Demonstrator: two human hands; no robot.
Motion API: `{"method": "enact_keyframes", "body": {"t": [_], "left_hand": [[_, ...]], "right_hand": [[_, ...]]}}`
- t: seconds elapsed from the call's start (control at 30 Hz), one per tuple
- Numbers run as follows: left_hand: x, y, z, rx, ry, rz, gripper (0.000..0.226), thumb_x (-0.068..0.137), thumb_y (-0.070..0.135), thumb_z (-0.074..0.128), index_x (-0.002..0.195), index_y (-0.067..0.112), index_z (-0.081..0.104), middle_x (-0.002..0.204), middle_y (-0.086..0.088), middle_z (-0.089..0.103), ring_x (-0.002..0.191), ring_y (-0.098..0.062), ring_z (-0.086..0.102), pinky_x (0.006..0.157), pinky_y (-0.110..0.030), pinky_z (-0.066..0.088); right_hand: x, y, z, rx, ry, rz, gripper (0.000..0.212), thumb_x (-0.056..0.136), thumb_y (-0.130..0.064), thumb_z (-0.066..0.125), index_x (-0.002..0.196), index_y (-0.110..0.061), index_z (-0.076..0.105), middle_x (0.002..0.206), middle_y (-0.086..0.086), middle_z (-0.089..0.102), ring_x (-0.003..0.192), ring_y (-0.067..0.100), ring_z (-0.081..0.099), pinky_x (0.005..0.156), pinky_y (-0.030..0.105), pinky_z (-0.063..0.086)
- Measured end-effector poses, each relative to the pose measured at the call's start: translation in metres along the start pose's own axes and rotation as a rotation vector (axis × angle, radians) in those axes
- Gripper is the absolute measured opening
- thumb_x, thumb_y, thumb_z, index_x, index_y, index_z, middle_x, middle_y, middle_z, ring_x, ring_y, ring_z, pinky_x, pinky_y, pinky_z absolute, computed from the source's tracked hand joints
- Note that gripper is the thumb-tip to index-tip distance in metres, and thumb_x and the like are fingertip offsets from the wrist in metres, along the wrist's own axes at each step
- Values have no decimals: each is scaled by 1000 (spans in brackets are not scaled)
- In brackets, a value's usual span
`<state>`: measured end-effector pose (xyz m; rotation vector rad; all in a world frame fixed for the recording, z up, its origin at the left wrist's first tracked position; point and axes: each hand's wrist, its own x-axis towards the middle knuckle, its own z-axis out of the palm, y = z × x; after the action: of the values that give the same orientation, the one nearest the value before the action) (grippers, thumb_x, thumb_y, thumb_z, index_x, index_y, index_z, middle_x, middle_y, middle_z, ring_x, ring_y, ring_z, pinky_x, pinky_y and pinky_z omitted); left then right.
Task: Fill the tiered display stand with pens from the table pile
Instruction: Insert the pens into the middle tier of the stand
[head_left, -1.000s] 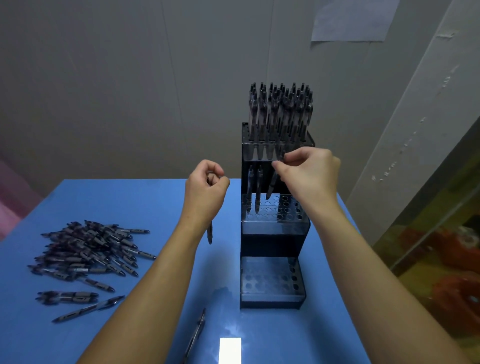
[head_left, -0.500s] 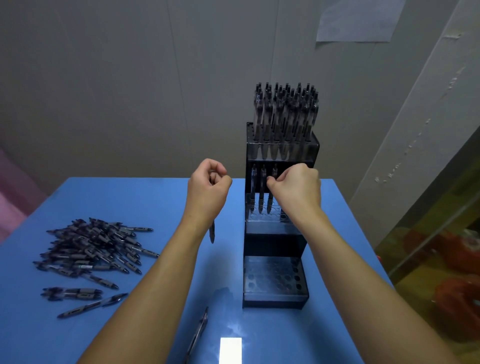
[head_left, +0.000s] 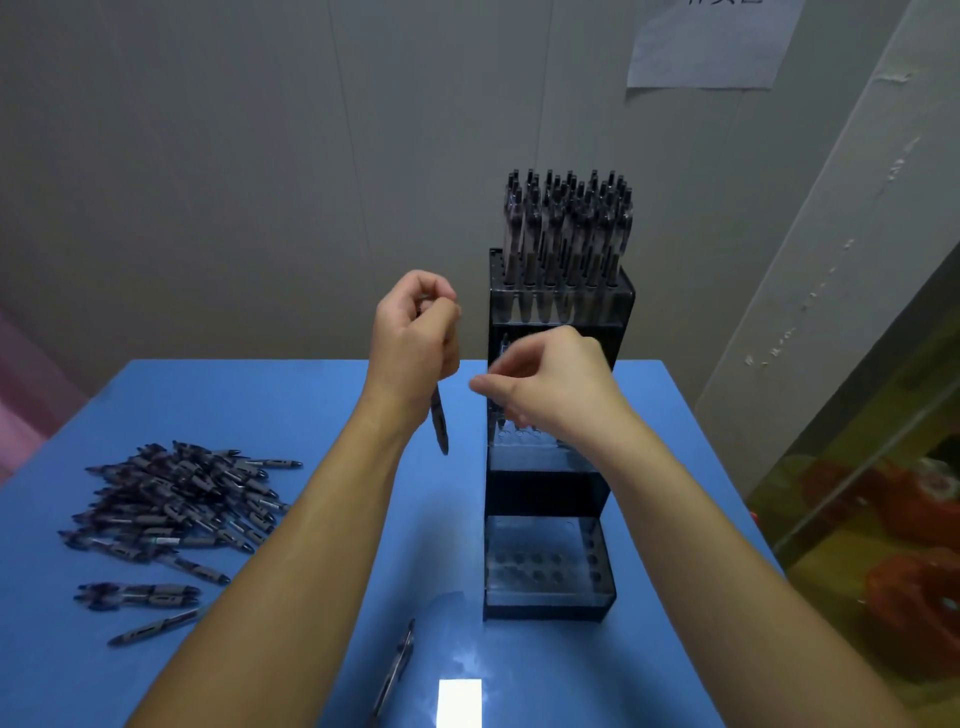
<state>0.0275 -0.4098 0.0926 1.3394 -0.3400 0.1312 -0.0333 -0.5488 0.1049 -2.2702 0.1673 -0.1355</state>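
A black three-tier display stand (head_left: 545, 493) stands on the blue table (head_left: 249, 405). Its top tier is packed with upright pens (head_left: 569, 228). The bottom tier (head_left: 545, 566) shows empty holes. My right hand (head_left: 550, 384) hovers in front of the middle tier with loosely curled fingers, blurred and holding nothing; it hides most of that tier. My left hand (head_left: 415, 338) grips a pen (head_left: 439, 426) that hangs point down, just left of the stand. The pen pile (head_left: 176, 499) lies at the table's left.
A lone pen (head_left: 397, 670) lies near the table's front edge, beside a bright white reflection (head_left: 460, 701). A few stray pens (head_left: 137, 595) lie in front of the pile. A grey wall stands behind the table; a glass partition is on the right.
My right hand has let go of a pen at the middle tier and drawn back leftward toward my left hand. My left hand has stayed put with its pen.
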Motion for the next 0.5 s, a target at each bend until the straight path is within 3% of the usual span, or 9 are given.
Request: {"method": "enact_keyframes", "body": {"t": [0.1, 0.2, 0.33, 0.5], "left_hand": [[3, 10, 11, -134, -46, 0, 6, 78, 6, 44, 79, 12, 47, 55, 3, 25, 48, -15, 17, 46, -25, 19], [4, 13, 15, -186, -78, 47, 5, 80, 11, 45, 81, 9, 50, 55, 3, 28, 51, -17, 26, 49, -29, 31], [5, 9, 14, -150, -133, 81, 14, 82, 15, 45, 85, 7, 56, 59, 2, 39, 61, -19, 38, 61, -32, 39], [7, 4, 12, -73, -184, 114, 28, 86, 21, 43, 97, 3, 62, 78, -9, 57, 79, -23, 54, 69, -26, 45]], "right_hand": [[-2, -7, 14, 215, -41, -77, 16, 80, -29, 87, 89, -17, 80, 76, -5, 76, 71, 9, 72, 64, 23, 59], [2, -4, 23, 343, -9, -45, 16, 79, -26, 88, 88, -16, 80, 80, -4, 77, 78, 16, 73, 67, 26, 60], [3, 2, 25, 437, -17, -55, 9, 82, -18, 85, 86, -14, 78, 78, -1, 76, 73, 15, 69, 63, 22, 52], [3, 9, 20, 413, -27, -81, 9, 86, -12, 81, 83, -17, 74, 76, 0, 74, 63, 10, 67, 58, 21, 49]]}}
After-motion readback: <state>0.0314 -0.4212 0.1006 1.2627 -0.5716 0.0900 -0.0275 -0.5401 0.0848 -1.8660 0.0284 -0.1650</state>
